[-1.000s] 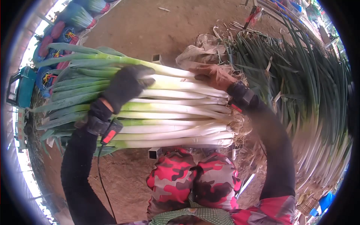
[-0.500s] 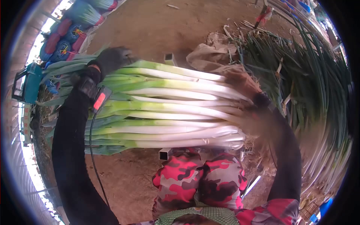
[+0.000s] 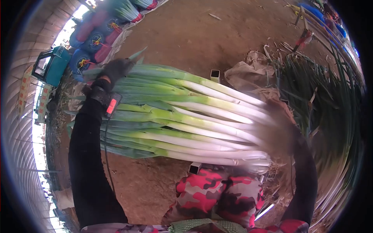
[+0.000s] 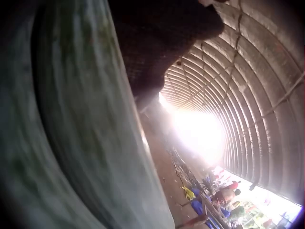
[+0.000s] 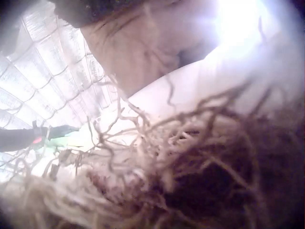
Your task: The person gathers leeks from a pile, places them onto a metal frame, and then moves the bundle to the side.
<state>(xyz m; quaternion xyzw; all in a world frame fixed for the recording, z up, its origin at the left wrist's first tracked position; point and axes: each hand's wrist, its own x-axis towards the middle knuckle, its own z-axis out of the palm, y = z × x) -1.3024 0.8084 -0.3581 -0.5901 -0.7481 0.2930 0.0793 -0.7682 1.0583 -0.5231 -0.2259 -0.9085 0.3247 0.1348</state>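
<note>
A wide layer of leeks (image 3: 186, 116) lies across in front of the knees, green leaves to the left and white shanks to the right. My left hand (image 3: 117, 69), in a dark glove, is at the far edge of the leafy end. In the left wrist view, broad leek leaves (image 4: 90, 114) stand close to the lens, and the dark glove (image 4: 167, 38) overlaps them. Motion blurs my right hand (image 3: 281, 114) at the root end. In the right wrist view that hand (image 5: 147, 43) lies over a white shank, above tangled roots (image 5: 157, 138); its fingertips are hidden.
Square metal tube ends (image 3: 215, 75) show at the far and near sides of the leeks. More leeks (image 3: 318, 101) are heaped on the right. A crumpled sack (image 3: 248, 72) lies beyond, on bare soil. Bundled leeks and a teal box (image 3: 56, 66) stand at the far left.
My left hand has gone from the middle of the far leek out to the leaves. The right hand has shifted outward over the root ends. The head view has swung left.
</note>
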